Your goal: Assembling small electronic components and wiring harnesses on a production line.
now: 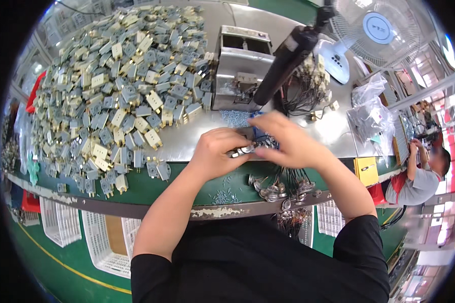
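My left hand point(216, 154) is closed, with its fingertips pinching a small shiny metal part point(247, 149) above the front of the table. Facing it, my right hand point(290, 144) is slightly blurred. Its thumb and fingers are apart around the part, with nothing plainly held. Between the hands, a blue object point(258, 132) and small silver pieces point(268, 142) show in part. Behind them lies a heap of small bluish screws point(233, 118). Below my right hand, round metal pieces on dark wires point(283, 191) gather at the table's edge.
A large pile of grey and cream plug-like housings point(121, 91) covers the left. A metal machine point(241, 65), a black cylinder point(288, 58) and a fan point(376, 30) stand behind. Loose screws point(224, 197) lie in front. A yellow box point(366, 171) and another person point(417, 182) are at right.
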A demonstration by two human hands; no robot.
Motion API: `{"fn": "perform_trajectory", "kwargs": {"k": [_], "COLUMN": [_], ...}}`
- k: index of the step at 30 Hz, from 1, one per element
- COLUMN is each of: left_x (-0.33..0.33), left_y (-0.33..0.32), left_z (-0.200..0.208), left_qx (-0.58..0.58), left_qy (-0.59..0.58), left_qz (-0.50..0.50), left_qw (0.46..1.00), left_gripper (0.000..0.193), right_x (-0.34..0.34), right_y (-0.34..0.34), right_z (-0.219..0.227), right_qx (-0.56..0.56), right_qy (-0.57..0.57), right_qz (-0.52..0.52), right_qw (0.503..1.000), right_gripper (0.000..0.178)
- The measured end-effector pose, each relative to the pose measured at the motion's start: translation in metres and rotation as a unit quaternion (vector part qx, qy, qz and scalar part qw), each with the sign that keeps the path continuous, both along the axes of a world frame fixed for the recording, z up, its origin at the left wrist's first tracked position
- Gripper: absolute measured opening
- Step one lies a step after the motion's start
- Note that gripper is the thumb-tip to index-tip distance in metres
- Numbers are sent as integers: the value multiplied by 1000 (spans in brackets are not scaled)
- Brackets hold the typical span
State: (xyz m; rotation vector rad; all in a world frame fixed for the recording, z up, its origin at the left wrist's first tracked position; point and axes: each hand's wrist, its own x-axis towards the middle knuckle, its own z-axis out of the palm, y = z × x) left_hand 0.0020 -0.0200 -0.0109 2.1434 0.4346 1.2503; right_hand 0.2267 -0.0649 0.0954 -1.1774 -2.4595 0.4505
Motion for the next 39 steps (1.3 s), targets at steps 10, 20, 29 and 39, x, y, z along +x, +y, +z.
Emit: {"fn": "perform_trajectory", "kwargs": {"k": [10, 20, 29, 39], "left_x": [7, 9, 6, 14], "left_y": [-19, -31, -20, -15], "left_z": [18, 12, 20, 15], "left_qx": [-175, -175, 71, 63], "left_qy": [-28, -28, -46, -22], "left_qz": [154, 172, 60, 8], "left_qw": [972, 969, 995, 998], "left_gripper": [36, 40, 33, 22], "right_x": [-14, 0, 114, 203], "right_y": [-8, 4, 60, 87], "right_z": [-23, -35, -15, -60], "right_qx": [27, 184, 260, 293], "right_qy": [-5, -79, 378, -82], "right_qz": [-95, 25, -383, -602], "right_qw": [995, 979, 802, 738], "right_gripper": [42, 37, 42, 50]}}
